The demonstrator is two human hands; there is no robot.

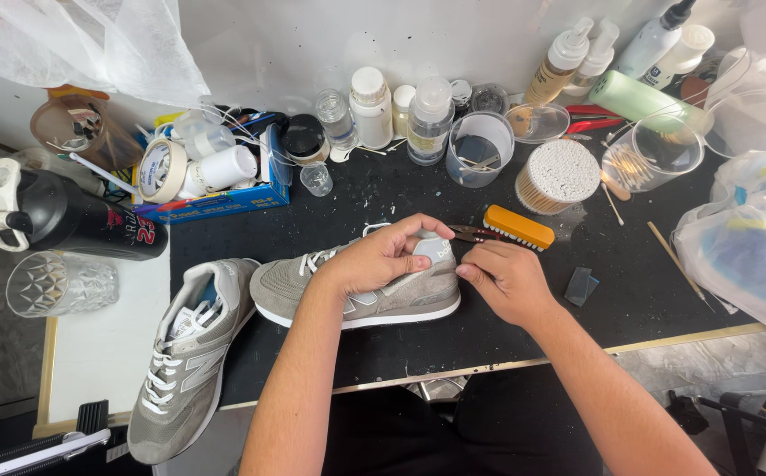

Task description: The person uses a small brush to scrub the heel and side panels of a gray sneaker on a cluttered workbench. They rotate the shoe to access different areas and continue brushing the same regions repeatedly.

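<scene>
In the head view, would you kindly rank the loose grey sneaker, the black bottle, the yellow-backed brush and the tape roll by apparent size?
1. Loose grey sneaker, largest, though nearest the camera.
2. Black bottle.
3 and 4. Yellow-backed brush and tape roll look alike; I would not rank them.

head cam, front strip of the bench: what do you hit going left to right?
Clear glass tumbler → loose grey sneaker → grey sneaker on its side under the left hand → right hand at its heel → small dark block → white plastic bag.
</scene>
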